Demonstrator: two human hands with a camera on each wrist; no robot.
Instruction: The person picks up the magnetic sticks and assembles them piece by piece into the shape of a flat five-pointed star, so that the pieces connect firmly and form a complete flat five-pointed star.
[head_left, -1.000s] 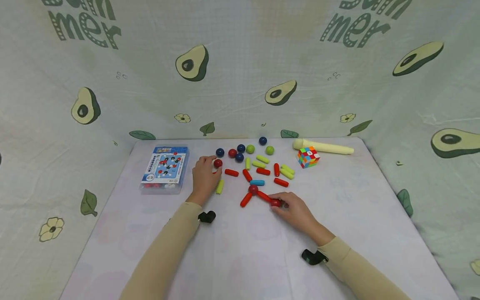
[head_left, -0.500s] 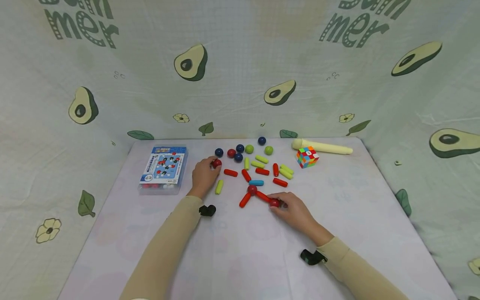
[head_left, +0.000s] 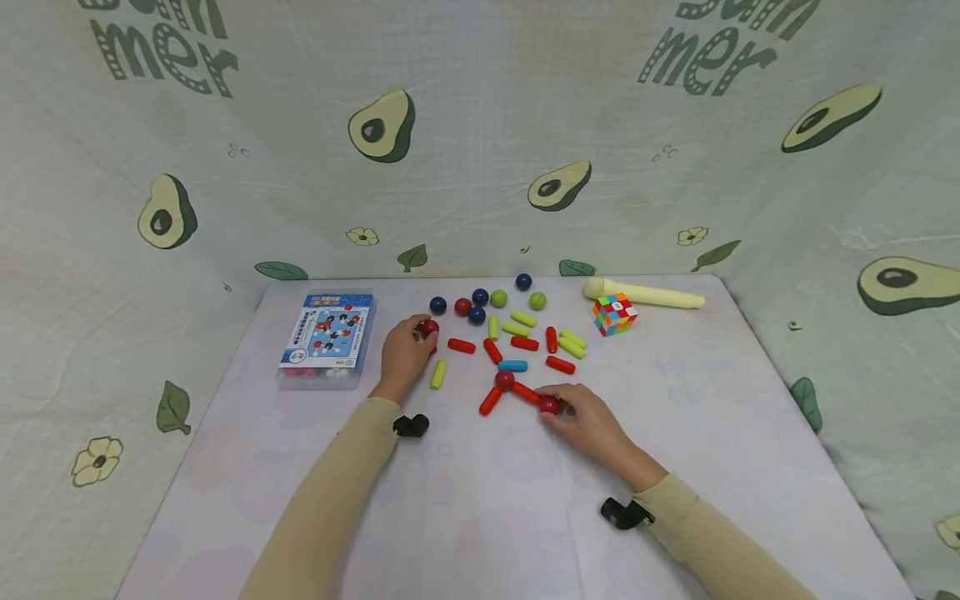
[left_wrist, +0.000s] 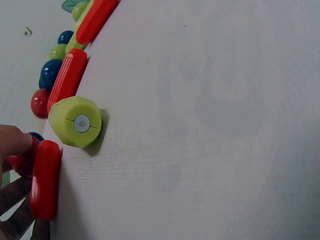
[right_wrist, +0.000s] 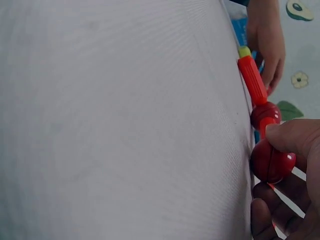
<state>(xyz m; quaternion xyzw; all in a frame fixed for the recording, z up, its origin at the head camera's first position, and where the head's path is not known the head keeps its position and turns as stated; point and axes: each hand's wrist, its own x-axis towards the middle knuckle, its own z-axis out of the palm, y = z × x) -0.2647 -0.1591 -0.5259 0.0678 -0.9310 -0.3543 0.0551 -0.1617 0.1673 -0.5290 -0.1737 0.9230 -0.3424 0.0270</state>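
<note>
My left hand [head_left: 405,357] pinches a red ball [head_left: 427,328] at the left of the loose pieces. In the left wrist view a red rod [left_wrist: 46,180] stands right against that ball, beside the fingers; whether the two are joined I cannot tell. A yellow-green rod [head_left: 438,374] lies just right of this hand. My right hand [head_left: 587,421] grips another red ball [head_left: 550,405] between thumb and fingers. From it a red connecting rod [head_left: 527,393] runs to a further red ball [head_left: 505,380], which bears a second red rod [head_left: 491,400].
Loose red rods [head_left: 524,342], yellow-green rods [head_left: 515,328] and a blue rod [head_left: 513,366] lie mid-table. Behind them are dark blue balls [head_left: 477,315], green balls [head_left: 537,301] and a red one. A clear box [head_left: 324,340] stands left; a puzzle cube [head_left: 615,314] and pale stick [head_left: 652,295] lie right.
My left hand has shifted slightly left and nearer with its red ball, and a bit of red now shows below that ball. The right hand has kept its place on the joined pieces.
</note>
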